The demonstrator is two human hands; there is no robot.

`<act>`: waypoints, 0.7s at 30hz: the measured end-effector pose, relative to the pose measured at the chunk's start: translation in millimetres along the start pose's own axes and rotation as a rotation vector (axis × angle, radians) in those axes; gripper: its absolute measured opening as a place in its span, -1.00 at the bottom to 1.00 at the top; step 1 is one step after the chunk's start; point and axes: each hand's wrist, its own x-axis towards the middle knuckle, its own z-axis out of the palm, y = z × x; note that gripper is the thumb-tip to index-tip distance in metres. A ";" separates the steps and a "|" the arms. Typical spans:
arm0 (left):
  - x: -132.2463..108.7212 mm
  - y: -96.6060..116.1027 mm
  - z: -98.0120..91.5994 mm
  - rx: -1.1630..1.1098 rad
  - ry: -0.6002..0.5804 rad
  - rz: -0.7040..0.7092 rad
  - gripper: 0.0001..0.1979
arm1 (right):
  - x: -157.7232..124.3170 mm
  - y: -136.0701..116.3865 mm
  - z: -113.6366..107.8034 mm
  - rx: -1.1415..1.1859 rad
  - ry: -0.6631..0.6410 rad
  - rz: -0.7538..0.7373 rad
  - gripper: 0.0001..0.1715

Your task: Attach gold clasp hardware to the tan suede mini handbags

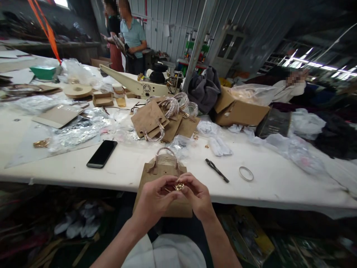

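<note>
Both my hands meet over a brown handbag (145,176), which hangs partly off the table's front edge. Its looped handle (164,149) points away from me. A small gold metal fitting (180,186) is pinched between my fingertips. My right hand (198,195) has thumb and fingers closed on it. My left hand (153,195) is curled against its left side, fingertips touching it; the exact kind of fitting is too small to make out. Behind the bag lies a pile of similar brown bag panels (150,117) with wrapped handles.
On the white table (267,193) lie a black phone (102,153), a dark hand tool (216,170) and a metal ring (246,173). Farther back stand a tape roll (77,90), a cream machine (131,83) and a cardboard box (241,111). Two people (133,37) stand beyond the table.
</note>
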 end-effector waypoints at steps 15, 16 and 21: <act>-3.8 0.6 -8.3 0.095 -0.030 -0.062 -0.77 | -7.9 -10.2 3.9 -0.234 0.032 -0.006 -0.81; -4.4 1.2 -7.9 0.114 -0.034 -0.061 -0.75 | -8.6 -10.8 4.2 -0.227 0.030 0.005 -0.80; -5.5 4.5 -7.7 0.261 -0.044 0.080 -0.76 | -12.1 -15.3 7.4 -0.231 0.052 0.037 -0.80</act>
